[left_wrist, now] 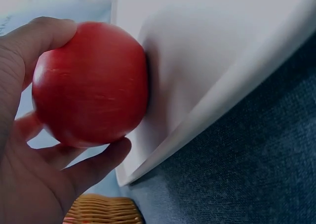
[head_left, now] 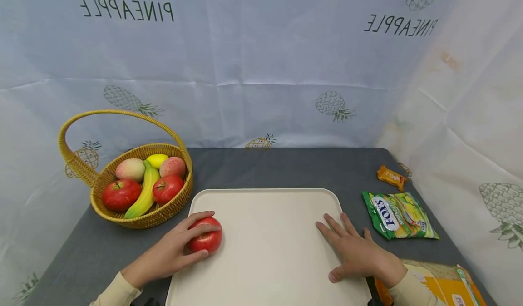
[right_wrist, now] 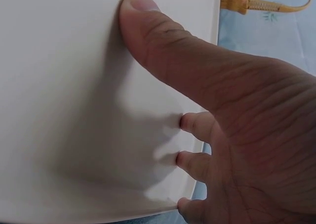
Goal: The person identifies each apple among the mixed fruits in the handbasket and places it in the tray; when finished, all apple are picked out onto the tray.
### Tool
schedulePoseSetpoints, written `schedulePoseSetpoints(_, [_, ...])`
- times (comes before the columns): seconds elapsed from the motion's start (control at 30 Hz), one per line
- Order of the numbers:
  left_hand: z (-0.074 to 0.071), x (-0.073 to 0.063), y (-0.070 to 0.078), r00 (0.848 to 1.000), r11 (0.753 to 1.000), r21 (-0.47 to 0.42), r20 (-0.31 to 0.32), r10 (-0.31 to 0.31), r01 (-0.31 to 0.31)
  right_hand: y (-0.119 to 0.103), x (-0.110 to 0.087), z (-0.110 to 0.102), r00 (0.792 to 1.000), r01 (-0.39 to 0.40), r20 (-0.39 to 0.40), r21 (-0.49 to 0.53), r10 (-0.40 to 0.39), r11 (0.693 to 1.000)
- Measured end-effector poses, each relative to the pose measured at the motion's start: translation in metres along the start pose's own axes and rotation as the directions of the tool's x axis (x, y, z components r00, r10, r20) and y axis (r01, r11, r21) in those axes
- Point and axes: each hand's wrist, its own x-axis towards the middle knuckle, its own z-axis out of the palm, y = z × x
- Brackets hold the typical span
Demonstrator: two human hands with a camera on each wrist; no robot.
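A red apple (head_left: 207, 239) is on the left side of a cream tray (head_left: 265, 242). My left hand (head_left: 180, 247) grips it, thumb on the near side and fingers curled over the top and far side. In the left wrist view the apple (left_wrist: 91, 85) fills the space between thumb and fingers, close against the tray's surface (left_wrist: 197, 46). Over the tray's right edge lies my right hand (head_left: 355, 251), fingers spread and holding nothing. The right wrist view shows the thumb and fingertips of that hand (right_wrist: 237, 130) touching the tray (right_wrist: 59, 75).
Left of the tray stands a yellow wicker basket (head_left: 163, 215) with a tall handle, holding apples, peaches, a banana and a lemon. To the right lie a green Fox's candy bag (head_left: 400, 215), a small orange packet (head_left: 391, 178) and a yellow-orange package (head_left: 445, 283), partly behind my right forearm.
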Motion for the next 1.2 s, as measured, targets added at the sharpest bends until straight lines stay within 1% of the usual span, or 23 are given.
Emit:
schedulePoseSetpoints(0.1, [0.0, 0.001, 0.0, 1.0, 1.0, -0.006, 0.007, 0.002, -0.002, 0.0, 0.001, 0.0, 1.0, -0.005, 0.002, 0.002, 0.005, 1.0])
schedulePoseSetpoints(0.3, [0.001, 0.002, -0.003, 0.999, 0.999, 0.024, 0.012, 0.044, -0.045, 0.002, 0.002, 0.001, 1.0, -0.009, 0.003, 0.009, 0.009, 1.0])
schedulePoseSetpoints(0.53, [-0.001, 0.0, -0.001, 0.999, 0.999, 0.026, 0.047, 0.025, -0.026, 0.004, 0.002, 0.002, 1.0, -0.002, 0.001, 0.014, 0.002, 1.0])
schedulePoseSetpoints(0.73, [-0.006, -0.001, 0.002, 0.998, 0.998, 0.041, 0.034, 0.055, -0.056, 0.004, 0.001, 0.001, 1.0, 0.005, 0.004, 0.026, -0.005, 1.0])
schedulePoseSetpoints(0.8, [-0.009, -0.001, 0.002, 0.998, 0.998, 0.04, 0.034, 0.055, -0.056, 0.005, 0.001, 0.001, 1.0, 0.008, 0.002, 0.027, -0.008, 1.0])
schedulePoseSetpoints(0.9, [-0.018, -0.001, 0.003, 0.999, 0.997, 0.065, 0.016, 0.032, -0.033, 0.005, 0.001, 0.001, 1.0, 0.009, 0.001, 0.028, -0.009, 1.0])
schedulePoseSetpoints(0.97, [-0.026, 0.0, 0.002, 0.999, 0.996, 0.091, -0.022, 0.024, -0.022, 0.005, 0.001, 0.001, 1.0, 0.009, 0.001, 0.029, -0.009, 1.0])
schedulePoseSetpoints(1.1, [-0.05, 0.0, -0.002, 0.993, 0.986, 0.165, -0.114, 0.033, -0.014, 0.005, 0.0, 0.001, 1.0, 0.013, 0.001, 0.035, -0.013, 0.999])
schedulePoseSetpoints(1.2, [-0.072, 0.0, -0.01, 0.983, 0.979, 0.203, -0.176, 0.055, -0.019, 0.005, 0.0, 0.001, 1.0, 0.011, 0.002, 0.036, -0.011, 0.999])
